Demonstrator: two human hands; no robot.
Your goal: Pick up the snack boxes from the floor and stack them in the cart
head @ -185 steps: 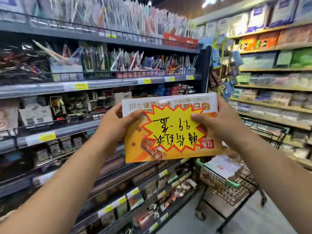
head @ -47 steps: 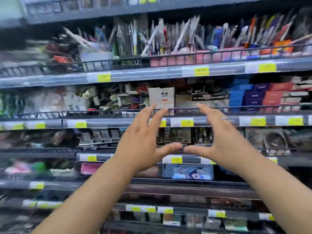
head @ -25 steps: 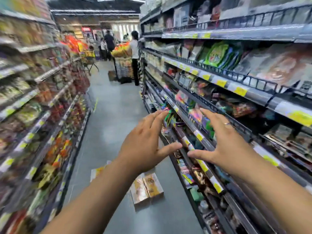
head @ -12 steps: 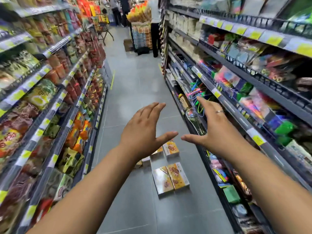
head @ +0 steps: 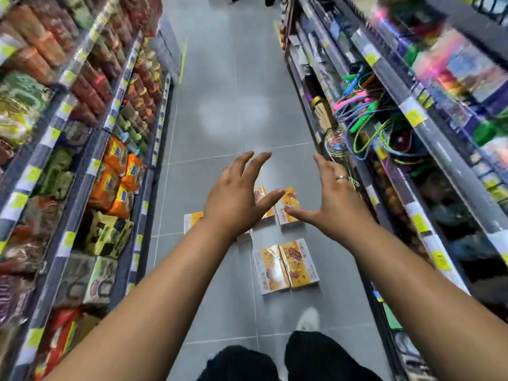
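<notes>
Aisle floor [head: 228,119], grey tile, runs straight ahead btw L shelf [head: 82,138] (snack bags) and R shelf [head: 412,127] (cords, misc). Cart not in view.

Both arms out front. L hand [head: 236,199] and R hand [head: 335,202] are backs-up, fingers [head: 253,163] spread wide and straight. Thumbs point at each other w/ a gap, holding nothing.

Boxes all lie flat on the floor, orange-yellow.
- Near pair [head: 286,265]: side by side, touching, long axes along the aisle w/ slight tilt, short ends toward the person. In frame they sit below the hands, btw the two forearms, just ahead of shoe [head: 309,318].
- Far boxes [head: 288,207]: further up the aisle, partly covered by both thumbs in view.
- Side box [head: 192,220]: peeks out left of the L wrist.

Judgement: hands look well above the floor, touching no box. Near pair is the closest target, approx equal reach for both hands. A bend down w/ a two-hand clamp on the long sides would fit.

Ring [head: 341,177] on R hand.
</notes>
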